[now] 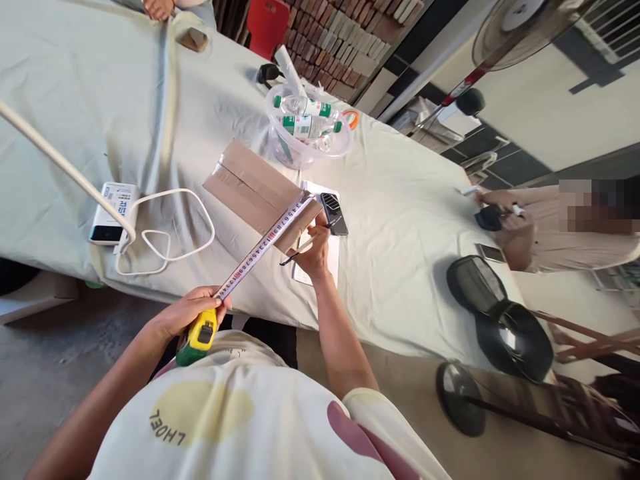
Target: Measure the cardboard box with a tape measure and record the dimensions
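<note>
My left hand [197,308] is closed around a yellow and green tape measure [201,333] at the table's front edge. Its pulled-out blade [260,253] runs up and right across the near end of a brown cardboard box [253,187], reaching the box's right corner. My right hand [316,257], fingers bent, grips a thin dark pen [296,255] beside that corner; whether its fingertips also touch the box or blade I cannot tell. Under this hand lies white paper [330,265], with a dark phone [334,213] at its upper right.
A white power bank [115,212] with a looped cable [213,223] lies left on the cloth-covered table [400,200]. Behind the box stands a clear basin [295,157] with several bottles. An open black case [477,285] is at the right, near another person's hands [510,210].
</note>
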